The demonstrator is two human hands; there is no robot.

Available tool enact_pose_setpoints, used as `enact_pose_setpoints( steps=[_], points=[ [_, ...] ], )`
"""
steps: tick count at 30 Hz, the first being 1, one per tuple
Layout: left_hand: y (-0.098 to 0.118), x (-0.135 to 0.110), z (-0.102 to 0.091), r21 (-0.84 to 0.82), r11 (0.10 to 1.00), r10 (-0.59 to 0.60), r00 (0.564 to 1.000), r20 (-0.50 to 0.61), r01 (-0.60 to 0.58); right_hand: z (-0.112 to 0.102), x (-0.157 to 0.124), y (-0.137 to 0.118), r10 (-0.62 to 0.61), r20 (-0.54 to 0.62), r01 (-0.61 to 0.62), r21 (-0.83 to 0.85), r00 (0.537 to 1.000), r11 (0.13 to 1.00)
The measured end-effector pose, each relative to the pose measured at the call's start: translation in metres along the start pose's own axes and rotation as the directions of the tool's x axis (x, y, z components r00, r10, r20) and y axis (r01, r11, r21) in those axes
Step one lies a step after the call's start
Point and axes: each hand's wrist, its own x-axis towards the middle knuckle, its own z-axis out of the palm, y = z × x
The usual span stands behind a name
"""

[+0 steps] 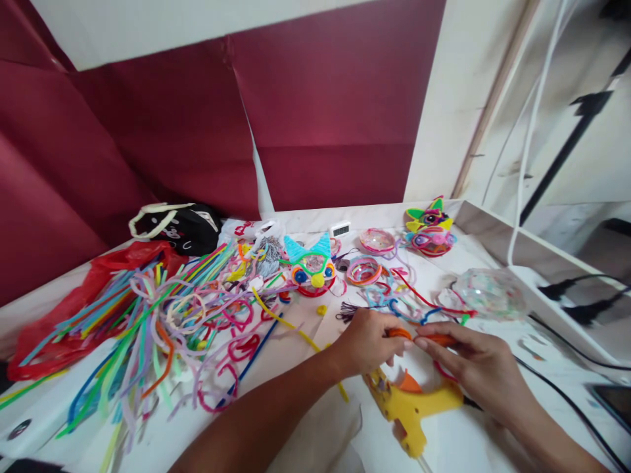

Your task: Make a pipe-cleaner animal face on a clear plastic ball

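Orange fuzzy stick [400, 334] is pinched in the grip of the left hand [367, 343] and the right hand [479, 360], near a yellow glue gun [424, 405]

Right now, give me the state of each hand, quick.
Left hand: fingers closed, holding an orange coil.
Right hand: fingers closed, holding an orange strip; whether it joins the coil cannot be told.
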Motion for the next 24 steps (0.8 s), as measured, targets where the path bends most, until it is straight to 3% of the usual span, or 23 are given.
enact_pose_setpoints(
  steps=[24],
  points=[
    [-0.0033, -0.0017, 0.0020, 0.306, 0.923, 0.211, 0.972, 0.106, -0.234, 0.0013, -0.0097, 0.0059, -0.173, 0.061, 0.178, -0.106, 0.983, 0.978]
  ],
)
